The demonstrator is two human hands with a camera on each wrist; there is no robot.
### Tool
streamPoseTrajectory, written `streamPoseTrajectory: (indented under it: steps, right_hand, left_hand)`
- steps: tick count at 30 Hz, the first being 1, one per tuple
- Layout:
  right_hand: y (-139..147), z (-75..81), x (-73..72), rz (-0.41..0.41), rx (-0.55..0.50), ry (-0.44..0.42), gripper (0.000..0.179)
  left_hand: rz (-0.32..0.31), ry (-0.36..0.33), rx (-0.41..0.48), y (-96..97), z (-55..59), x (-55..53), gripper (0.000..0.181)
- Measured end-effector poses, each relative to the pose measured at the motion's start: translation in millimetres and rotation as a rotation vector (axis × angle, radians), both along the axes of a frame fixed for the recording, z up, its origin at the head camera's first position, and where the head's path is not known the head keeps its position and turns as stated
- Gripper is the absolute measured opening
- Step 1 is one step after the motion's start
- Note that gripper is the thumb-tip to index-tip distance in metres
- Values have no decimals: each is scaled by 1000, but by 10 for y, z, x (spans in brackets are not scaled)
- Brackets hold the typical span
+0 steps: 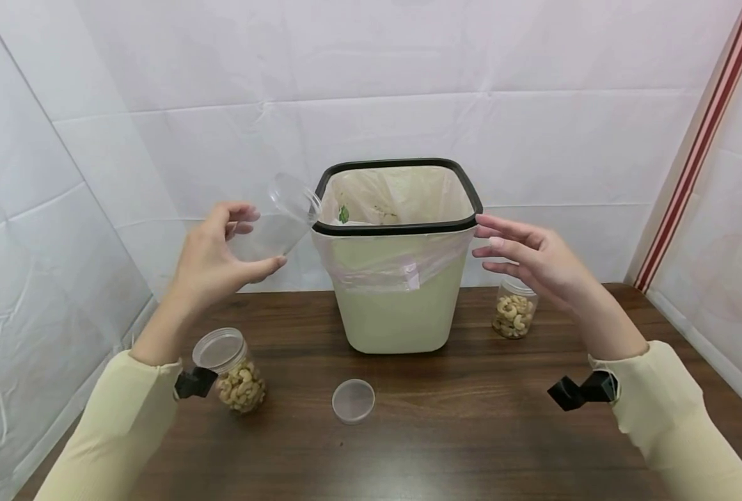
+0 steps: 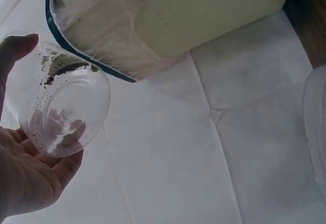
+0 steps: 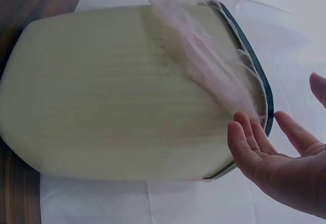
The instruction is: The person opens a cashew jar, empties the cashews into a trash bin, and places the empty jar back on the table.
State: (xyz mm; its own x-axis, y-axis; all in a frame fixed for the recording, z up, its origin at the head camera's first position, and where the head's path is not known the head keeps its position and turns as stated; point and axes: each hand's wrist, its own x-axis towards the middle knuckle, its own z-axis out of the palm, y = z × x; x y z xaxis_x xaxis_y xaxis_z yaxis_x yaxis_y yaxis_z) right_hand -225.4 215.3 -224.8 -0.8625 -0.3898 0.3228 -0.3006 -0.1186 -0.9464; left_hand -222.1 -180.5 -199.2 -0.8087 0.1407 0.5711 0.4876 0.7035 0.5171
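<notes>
In the head view my left hand (image 1: 207, 259) grips a clear plastic jar (image 1: 277, 229) between thumb and fingers. The jar is tilted, its mouth at the left rim of a pale green trash bin (image 1: 402, 313). Dark specks cling inside the jar (image 2: 71, 102), seen through its base in the left wrist view. Beside the bin's right rim is my right hand (image 1: 537, 257), fingers spread and loosely bent, fingertips at the black rim (image 3: 270, 102). A thin plastic liner (image 1: 421, 188) lines the bin, with a bit of green (image 1: 344, 213) and other scraps inside.
A lidded jar of cashews (image 1: 242, 386) stands on the dark wood table (image 1: 471, 431) at the left, near my wrist. Another cashew jar (image 1: 514, 313) stands right of the bin. A round clear lid (image 1: 353, 401) lies in front. White sheeting (image 1: 408, 62) hangs behind.
</notes>
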Motion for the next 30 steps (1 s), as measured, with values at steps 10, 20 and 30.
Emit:
streamPoseTrajectory:
  steps: [10,20,30]
  right_hand:
    - [-63,-143,89,7,107,9,48]
    - [-190,-355,89,53,205,-58,52]
    - [-317,-522,121,116,234,-134,54]
  left_hand:
    - [-84,5,84,-24,-170,113,68]
    - [-154,-106,123,-46,-385,223,65]
    - [-119,-227,101,-48,-638,311,74]
